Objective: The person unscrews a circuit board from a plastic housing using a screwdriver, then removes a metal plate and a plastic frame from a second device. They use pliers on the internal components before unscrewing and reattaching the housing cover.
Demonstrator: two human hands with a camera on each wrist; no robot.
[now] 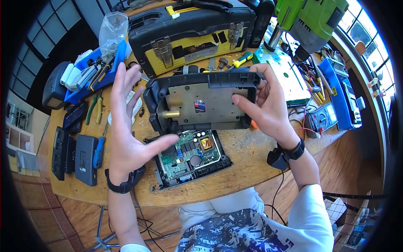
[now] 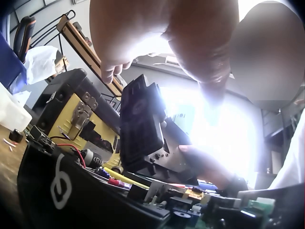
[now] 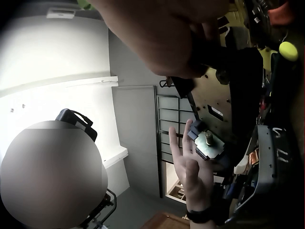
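My right hand [image 1: 272, 114] grips the right end of a black plastic housing [image 1: 180, 82], thumb on its inner metal plate [image 1: 218, 110]. The plate has a small rectangular window, and a brass shaft [image 1: 171, 114] sticks out near its left end. My left hand [image 1: 126, 143] is spread beside the housing's left end, fingers straight and thumb pointing right. In the right wrist view the left hand [image 3: 194, 174] appears close behind a motor-like part [image 3: 208, 145] with a shaft. Below the raised housing, a black case half with a green circuit board [image 1: 178, 161] lies on the bench.
A black and yellow toolbox [image 1: 189, 50] stands at the back. Blue bins [image 1: 96, 77] are at left, with pliers [image 1: 99, 110], a blue screwdriver [image 1: 99, 152] and dark grey cases [image 1: 85, 159] nearer. At right are a green drill [image 1: 312, 25], wires and a multimeter [image 1: 323, 119].
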